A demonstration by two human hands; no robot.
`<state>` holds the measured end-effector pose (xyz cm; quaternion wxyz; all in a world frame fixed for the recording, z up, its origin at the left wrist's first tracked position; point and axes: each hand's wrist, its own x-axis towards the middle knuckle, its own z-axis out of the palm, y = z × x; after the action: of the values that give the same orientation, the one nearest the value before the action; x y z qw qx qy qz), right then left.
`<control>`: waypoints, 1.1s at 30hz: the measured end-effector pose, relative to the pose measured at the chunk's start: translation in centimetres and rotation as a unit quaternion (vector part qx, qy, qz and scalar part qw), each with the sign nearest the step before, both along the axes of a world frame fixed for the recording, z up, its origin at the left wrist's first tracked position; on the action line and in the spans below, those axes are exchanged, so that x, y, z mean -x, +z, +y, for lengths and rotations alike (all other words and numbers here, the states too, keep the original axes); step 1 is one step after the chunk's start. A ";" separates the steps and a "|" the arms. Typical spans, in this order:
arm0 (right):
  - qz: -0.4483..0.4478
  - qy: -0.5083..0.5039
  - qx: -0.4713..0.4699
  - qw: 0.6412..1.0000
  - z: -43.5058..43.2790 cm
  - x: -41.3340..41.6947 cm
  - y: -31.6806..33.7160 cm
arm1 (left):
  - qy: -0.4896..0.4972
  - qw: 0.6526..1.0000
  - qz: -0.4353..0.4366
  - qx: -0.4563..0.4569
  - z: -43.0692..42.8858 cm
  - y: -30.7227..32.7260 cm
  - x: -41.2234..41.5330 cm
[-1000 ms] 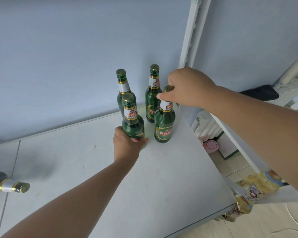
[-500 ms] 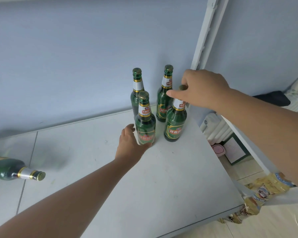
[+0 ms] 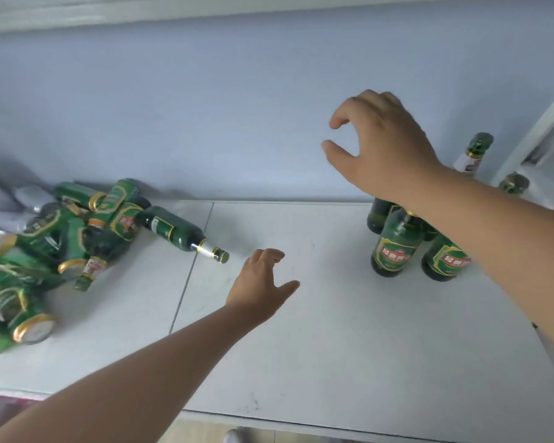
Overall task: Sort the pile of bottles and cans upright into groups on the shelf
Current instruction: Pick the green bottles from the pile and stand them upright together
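both hands empty, fingers spread; left hand [image 3: 263,282] nearest the lying bottle [image 3: 181,233], just right of its cap, neck pointing at it; right hand [image 3: 381,142] raised above standing bottles [image 3: 397,247] on shelf [image 3: 301,346].

Bare white shelf [image 3: 317,330] runs open from front edge to back wall through the middle. Left side blocked by pile of bottles and cans [image 3: 55,244]; one lying bottle [image 3: 176,233] juts its neck into the gap. Right side blocked by upright bottles [image 3: 397,247], apparently four, partly hidden behind the forearm. White upright post [image 3: 538,129] closes the far right corner.
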<state>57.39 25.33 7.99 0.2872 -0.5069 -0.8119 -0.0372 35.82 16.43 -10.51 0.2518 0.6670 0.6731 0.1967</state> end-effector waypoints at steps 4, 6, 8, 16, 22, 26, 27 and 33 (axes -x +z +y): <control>-0.011 0.049 0.069 0.996 -0.5 6.1 -1.8 | 0.029 1.000 0.002 -0.002 -2.0 0.5 6.1; -0.021 0.056 0.136 0.989 -0.6 8.7 -3.3 | 0.046 0.999 0.002 -0.001 -2.9 0.6 9.2; -0.035 0.056 0.208 0.976 -0.7 11.1 -5.2 | 0.069 0.998 0.002 0.001 -3.8 0.6 12.3; -0.060 0.019 0.439 0.896 -0.2 18.7 -13.0 | 0.229 0.972 -0.051 0.015 -6.6 -0.8 23.0; 0.024 -0.045 0.509 0.859 0.8 22.6 -17.2 | 0.446 0.882 -0.152 0.023 -5.2 -1.0 31.0; 0.112 -0.108 0.537 0.829 1.1 24.0 -19.7 | 0.479 0.853 -0.200 0.059 -3.2 -2.1 34.6; 0.138 -0.125 0.544 0.818 1.1 24.3 -20.4 | 0.481 0.846 -0.220 0.066 -2.6 -2.4 35.2; 0.259 -0.176 0.566 0.763 0.3 25.8 -22.6 | 0.503 0.782 -0.346 0.128 -0.4 -4.7 36.7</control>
<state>31.57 25.62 -14.60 0.1357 -0.7015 -0.4770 0.5119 -0.90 16.06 -15.17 0.4162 0.0828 0.7998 0.4245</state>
